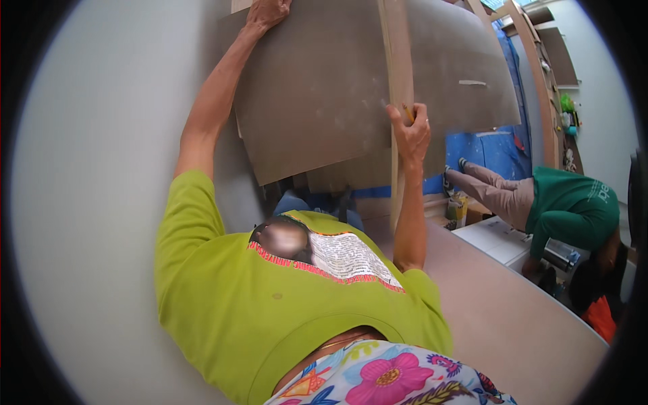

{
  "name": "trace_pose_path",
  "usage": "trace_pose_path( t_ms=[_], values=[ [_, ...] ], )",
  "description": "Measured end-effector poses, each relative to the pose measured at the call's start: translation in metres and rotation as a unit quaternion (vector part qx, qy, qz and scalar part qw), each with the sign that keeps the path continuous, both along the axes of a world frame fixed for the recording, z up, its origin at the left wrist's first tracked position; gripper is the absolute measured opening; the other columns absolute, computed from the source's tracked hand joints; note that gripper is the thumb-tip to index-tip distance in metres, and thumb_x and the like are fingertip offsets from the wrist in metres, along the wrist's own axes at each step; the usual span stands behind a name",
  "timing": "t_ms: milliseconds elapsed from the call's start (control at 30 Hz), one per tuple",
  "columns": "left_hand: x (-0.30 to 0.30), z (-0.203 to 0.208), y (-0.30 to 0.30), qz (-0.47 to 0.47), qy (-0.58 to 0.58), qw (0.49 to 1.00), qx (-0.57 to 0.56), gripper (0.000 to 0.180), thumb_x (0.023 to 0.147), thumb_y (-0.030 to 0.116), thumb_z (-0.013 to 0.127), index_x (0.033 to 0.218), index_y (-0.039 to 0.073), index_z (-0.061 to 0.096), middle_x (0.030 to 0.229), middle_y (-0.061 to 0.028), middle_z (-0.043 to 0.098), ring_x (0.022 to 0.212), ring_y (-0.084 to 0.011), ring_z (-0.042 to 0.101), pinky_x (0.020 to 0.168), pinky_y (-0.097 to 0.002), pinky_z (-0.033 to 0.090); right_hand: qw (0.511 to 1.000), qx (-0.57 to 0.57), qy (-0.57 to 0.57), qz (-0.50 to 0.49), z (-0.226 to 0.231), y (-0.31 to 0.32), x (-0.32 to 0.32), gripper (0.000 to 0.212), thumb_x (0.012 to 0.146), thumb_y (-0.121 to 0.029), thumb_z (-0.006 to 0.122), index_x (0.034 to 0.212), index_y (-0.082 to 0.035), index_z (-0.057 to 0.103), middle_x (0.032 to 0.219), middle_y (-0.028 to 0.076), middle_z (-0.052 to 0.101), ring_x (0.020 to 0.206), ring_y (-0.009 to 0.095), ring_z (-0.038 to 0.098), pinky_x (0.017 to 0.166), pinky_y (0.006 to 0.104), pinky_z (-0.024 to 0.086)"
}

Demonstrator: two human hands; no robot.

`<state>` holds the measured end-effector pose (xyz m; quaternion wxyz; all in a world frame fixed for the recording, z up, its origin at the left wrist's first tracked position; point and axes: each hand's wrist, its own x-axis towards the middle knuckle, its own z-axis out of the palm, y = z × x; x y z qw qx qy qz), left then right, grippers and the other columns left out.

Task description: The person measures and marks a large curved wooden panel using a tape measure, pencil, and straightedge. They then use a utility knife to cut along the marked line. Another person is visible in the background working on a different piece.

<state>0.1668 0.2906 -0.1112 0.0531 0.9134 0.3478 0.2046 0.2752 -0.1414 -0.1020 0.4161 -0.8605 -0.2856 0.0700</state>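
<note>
A large brown board [310, 88] lies in front of me. Along it runs a long, pale wooden strip [399, 54], from the far edge back toward my body. My right hand [410, 135] is closed at the strip, its thumb at one side and fingers at the other. A yellow pencil [408, 113] pokes out between thumb and fingers. My left arm is stretched far forward; my left hand [270, 12] rests at the board's far left corner, fingers bent over and partly cut off by the picture's upper edge.
A white wall [115, 189] rises close on my left. At right, a person in a green shirt [574, 209] bends over a white surface with a metal can [561, 255]. Blue sheeting [482, 152] covers the floor beyond. A pale panel [499, 297] lies at my right.
</note>
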Motion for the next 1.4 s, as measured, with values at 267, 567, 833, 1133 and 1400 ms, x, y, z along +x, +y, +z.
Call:
trace_pose_path(
  t_ms=[267,567,833,1133,1400],
  values=[
    [-0.083,-0.031,0.004,0.06,-0.116,0.991,-0.038,0.037,0.099,0.035,0.054,0.102,0.002,0.069,0.101,-0.0245,0.071,0.097,-0.0435,0.067,0.086,-0.0517,0.051,0.995,-0.07,0.041,0.063,0.015,0.016,-0.097,0.06,0.076,-0.053,0.078,0.106,-0.004,0.058,0.094,0.017,0.062,0.087,0.036,0.064,0.08,0.0458,0.05],
    [-0.073,-0.031,-0.016,0.059,-0.207,0.976,0.02,0.028,0.09,0.019,0.062,0.114,0.006,0.065,0.117,-0.0215,0.065,0.118,-0.0395,0.057,0.103,-0.0497,0.043,0.987,-0.136,-0.018,0.08,0.024,0.034,-0.119,0.066,0.074,-0.051,0.081,0.115,-0.004,0.057,0.103,0.018,0.064,0.098,0.035,0.064,0.086,0.0466,0.051],
    [-0.072,-0.064,0.023,0.008,-0.253,0.96,0.116,0.026,0.085,0.019,0.068,0.106,0.003,0.064,0.104,-0.0195,0.063,0.106,-0.0384,0.059,0.093,-0.046,0.047,0.978,-0.104,-0.047,0.173,0.027,0.049,-0.135,0.071,0.074,-0.048,0.081,0.125,-0.006,0.053,0.11,0.02,0.063,0.104,0.036,0.064,0.087,0.0471,0.052],
    [-0.074,-0.056,0.024,0.01,-0.3,0.953,-0.039,0.025,0.084,0.017,0.077,0.103,0.003,0.068,0.094,-0.0133,0.064,0.086,-0.0279,0.062,0.08,-0.0391,0.052,0.952,-0.101,-0.045,0.286,0.034,0.021,-0.126,0.089,0.073,-0.048,0.08,0.144,-0.009,0.044,0.115,0.022,0.059,0.099,0.036,0.067,0.08,0.0454,0.055],
    [-0.083,-0.045,0.004,-0.004,-0.226,0.974,-0.015,0.037,0.091,0.025,0.07,0.12,0.002,0.065,0.116,-0.0192,0.067,0.108,-0.0306,0.065,0.093,-0.0352,0.051,0.952,-0.027,-0.022,0.304,0.014,0.03,-0.136,0.091,0.072,-0.035,0.079,0.145,0.002,0.04,0.112,0.021,0.057,0.089,0.033,0.067,0.072,0.0403,0.056]
  ],
)
